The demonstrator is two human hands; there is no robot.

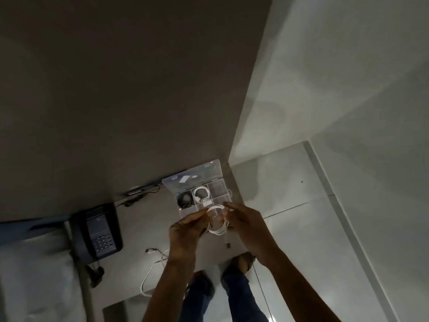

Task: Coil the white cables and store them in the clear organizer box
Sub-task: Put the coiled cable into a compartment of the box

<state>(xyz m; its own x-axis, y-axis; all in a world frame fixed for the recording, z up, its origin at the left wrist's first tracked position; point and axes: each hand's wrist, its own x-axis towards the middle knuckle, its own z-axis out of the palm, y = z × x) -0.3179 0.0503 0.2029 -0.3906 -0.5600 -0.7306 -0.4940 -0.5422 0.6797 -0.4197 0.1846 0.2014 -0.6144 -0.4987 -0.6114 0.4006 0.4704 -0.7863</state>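
Both hands are up over the table's near edge, and between them sits a white cable (217, 223) wound into a small bundle of loops. The left hand (185, 231) pinches the bundle's left side between thumb and fingertips, while the right hand (243, 223) is curled round the right side, fingers closed on the loops. A short tail with a dark plug (228, 245) dangles below. This is light, springy stuff: soft enough to bend, stiff enough to want to unwind the instant the pinch eases, so I'd say the place to hold is across the whole stack of loops, not on one strand. Just beyond the fingers lies the clear organizer box (222, 182), lid thrown back toward the wall. One middle compartment already holds a coiled white cable (200, 194), the compartment to its left has something dark and coiled (184, 199), and the cells on the right look free, though the light is dim and the plastic see-through, so I may be missing something small. The bundle looks about a compartment wide, a snug fit, and the dividers could catch that hanging plug. Off to the left stands a dark desk phone (98, 228), well clear of the box. Nearer the person, another white cable (153, 270) lies loose on the table (139, 228), partly hidden under the left forearm and not yet coiled.
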